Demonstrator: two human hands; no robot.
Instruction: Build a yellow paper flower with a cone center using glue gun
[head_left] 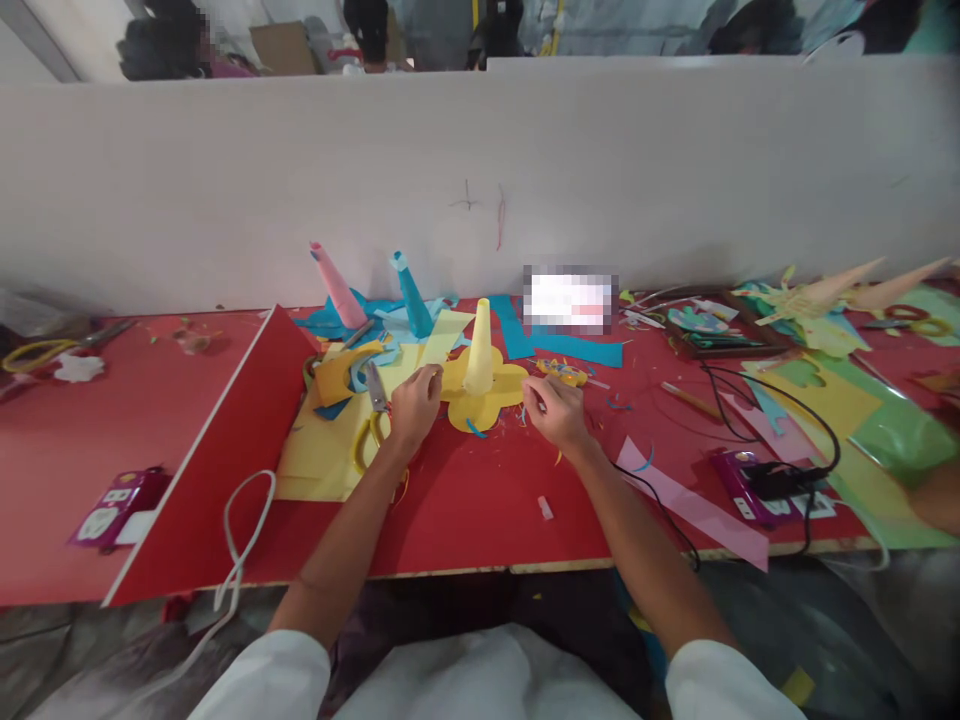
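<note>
A yellow paper flower [474,410] with rounded petals lies in front of me, and a pale yellow paper cone [481,350] stands upright at its middle. My left hand [416,405] is closed at the left petal's edge, its fingertips pinched there. On the opposite side, my right hand [555,408] has its fingers curled and closed at the right petal's edge. How firmly either one grips the paper is hard to see. Yellow-handled scissors [367,435] rest beside my left hand. Thin blue paper scraps [475,429] lie by the lower petal.
Pink [339,290] and blue [411,297] paper cones stand behind on paper sheets. A red divider [217,450] rises at left. At right are a pink paper strip [690,505], a purple power socket [750,485] with black cords, and a pencil [690,400]. A white wall [300,190] runs behind.
</note>
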